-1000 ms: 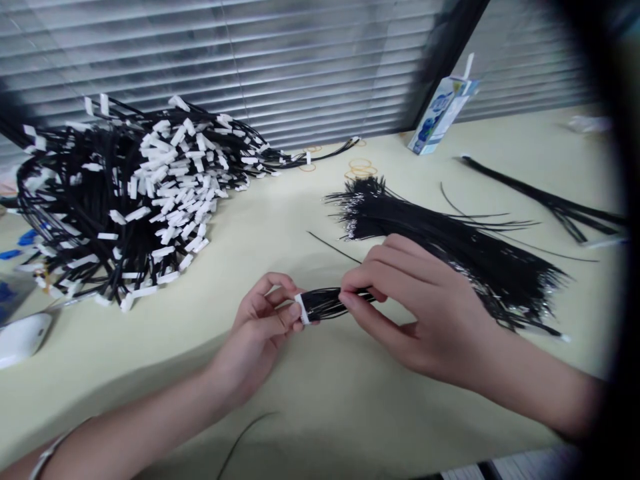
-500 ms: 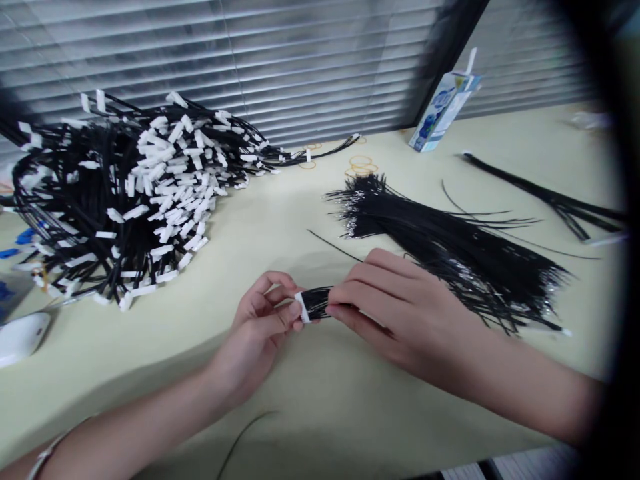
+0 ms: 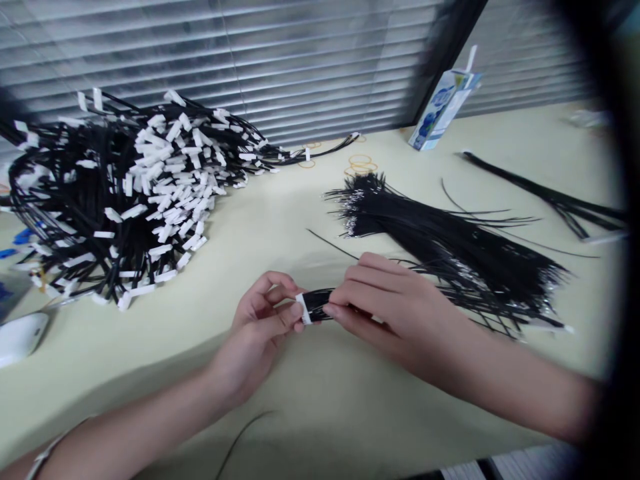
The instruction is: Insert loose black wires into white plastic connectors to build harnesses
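- what are the hands doing?
- the left hand (image 3: 263, 327) pinches a small, flat white plastic connector (image 3: 303, 309) between thumb and fingers. the right hand (image 3: 400, 303) has its thumb and fingertips closed on the bunch of thin black wires (image 3: 319, 304) leaving that connector, just beside it. how many strands it grips is hidden.
- what could spoil that?
- a hard tug from the right hand, i'd judge, might pull out a badly seated strand; the seating is too small to see. crowded strands could cross, and a slack left thumb would let the connector twist.
- and close around?
- behind the right hand lies a broad sheaf of loose black wires with silvery tips (image 3: 435, 230). the bunch seems to run under the hand towards it, so strands could snag or mix there. a curved single black strand (image 3: 240, 435) lies near the front of the pale yellow-green tabletop (image 3: 270, 233), where a forearm might sweep it off.
- farther out?
- a tangled heap of black cables with white ends (image 3: 165, 180) on the left, thin orange rubber bands (image 3: 361, 165) behind the sheaf, and a tall blue-and-white carton (image 3: 441, 110) by the grey slatted blinds (image 3: 310, 60). knocked over, the carton could spill any drink inside towards the silvery tips.
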Available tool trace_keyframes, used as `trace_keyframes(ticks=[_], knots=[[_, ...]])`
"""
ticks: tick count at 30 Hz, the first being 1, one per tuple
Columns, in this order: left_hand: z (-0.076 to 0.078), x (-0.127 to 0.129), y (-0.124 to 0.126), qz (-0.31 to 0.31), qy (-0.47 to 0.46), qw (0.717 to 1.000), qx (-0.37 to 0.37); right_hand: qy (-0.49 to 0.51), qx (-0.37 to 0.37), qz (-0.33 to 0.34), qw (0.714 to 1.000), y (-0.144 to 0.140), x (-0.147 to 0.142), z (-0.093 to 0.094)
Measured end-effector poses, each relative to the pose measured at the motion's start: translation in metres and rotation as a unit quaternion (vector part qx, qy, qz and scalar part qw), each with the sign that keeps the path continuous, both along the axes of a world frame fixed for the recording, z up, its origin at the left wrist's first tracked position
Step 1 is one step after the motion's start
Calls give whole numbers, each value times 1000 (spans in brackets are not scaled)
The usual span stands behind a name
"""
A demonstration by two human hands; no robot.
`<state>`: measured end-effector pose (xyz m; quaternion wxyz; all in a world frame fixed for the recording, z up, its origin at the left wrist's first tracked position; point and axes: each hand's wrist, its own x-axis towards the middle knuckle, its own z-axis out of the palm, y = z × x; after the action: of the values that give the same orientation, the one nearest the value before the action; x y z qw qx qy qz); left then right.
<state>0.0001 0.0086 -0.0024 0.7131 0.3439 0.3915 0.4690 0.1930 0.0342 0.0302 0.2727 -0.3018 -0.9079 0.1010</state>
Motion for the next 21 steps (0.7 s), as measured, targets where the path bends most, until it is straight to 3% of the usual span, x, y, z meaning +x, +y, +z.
trace_keyframes(ticks=[13,17,19,21], knots=[[-1,2,-1,9,36,999,18,24,-41,-2,999,-3,-7,-2],[1,4,-4,-29,62,997,41,91,-90,-76,989,13,2,0],[1,4,-5,-45,80,995,48,89,-68,-135,985,28,8,-7],[0,4,-5,-51,96,993,51,20,0,-180,984,44,13,-20]])
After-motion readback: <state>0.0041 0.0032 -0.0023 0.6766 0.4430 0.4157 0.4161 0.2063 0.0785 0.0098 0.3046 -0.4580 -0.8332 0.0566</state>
